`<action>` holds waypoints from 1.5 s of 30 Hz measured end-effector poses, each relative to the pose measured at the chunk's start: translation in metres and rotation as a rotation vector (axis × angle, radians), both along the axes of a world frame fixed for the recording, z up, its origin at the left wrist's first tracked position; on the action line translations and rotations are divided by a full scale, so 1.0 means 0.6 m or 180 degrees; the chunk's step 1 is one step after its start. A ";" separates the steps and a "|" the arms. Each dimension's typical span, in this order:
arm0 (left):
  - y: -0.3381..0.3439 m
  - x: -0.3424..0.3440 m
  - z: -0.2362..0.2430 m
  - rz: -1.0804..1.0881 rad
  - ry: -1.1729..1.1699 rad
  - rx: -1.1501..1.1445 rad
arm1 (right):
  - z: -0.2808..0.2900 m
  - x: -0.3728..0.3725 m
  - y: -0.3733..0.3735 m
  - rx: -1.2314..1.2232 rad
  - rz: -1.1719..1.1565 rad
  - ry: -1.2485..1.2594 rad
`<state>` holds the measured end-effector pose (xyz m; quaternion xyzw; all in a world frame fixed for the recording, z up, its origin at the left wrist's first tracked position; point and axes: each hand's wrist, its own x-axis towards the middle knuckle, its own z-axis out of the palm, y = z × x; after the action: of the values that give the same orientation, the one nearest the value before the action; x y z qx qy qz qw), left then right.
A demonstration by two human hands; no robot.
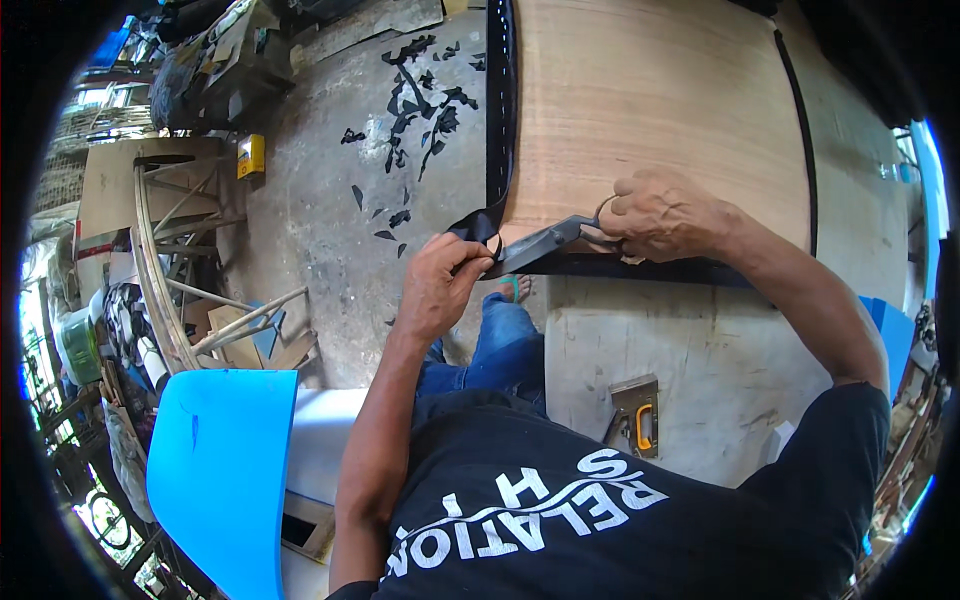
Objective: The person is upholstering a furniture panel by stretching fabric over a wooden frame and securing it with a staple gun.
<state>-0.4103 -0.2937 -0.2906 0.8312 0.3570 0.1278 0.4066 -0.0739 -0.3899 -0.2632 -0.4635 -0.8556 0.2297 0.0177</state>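
My right hand (pixel 665 215) is closed round the handles of large dark scissors (pixel 545 244). Their blades point left and reach the near left corner of a wooden panel (pixel 660 120). Black fabric (pixel 498 120) is folded over the panel's edges, with a row of light staples or stitches along the left side. At that corner my left hand (pixel 440 280) pinches a loose flap of the black fabric (pixel 480 224) between thumb and fingers. The blade tips lie right beside my left fingertips; whether they are parted is hard to make out.
Black fabric scraps (pixel 420 105) litter the concrete floor beyond my left hand. A yellow box (pixel 251 157) and a curved wooden frame (pixel 150 250) stand at the left. Nearer are a blue foam sheet (pixel 225 470) and a tool with a yellow handle (pixel 643 427) on the pale surface.
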 end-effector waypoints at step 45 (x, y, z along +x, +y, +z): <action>0.096 -0.035 -0.047 -0.1931 -0.0364 0.0433 | -0.114 -0.314 -0.409 0.0220 -0.8466 0.0090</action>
<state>-0.4315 -0.2360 -0.3189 0.9165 0.0600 0.0707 0.3891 -0.2623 -0.6356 -0.3318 -0.9382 0.2407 0.0207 0.2478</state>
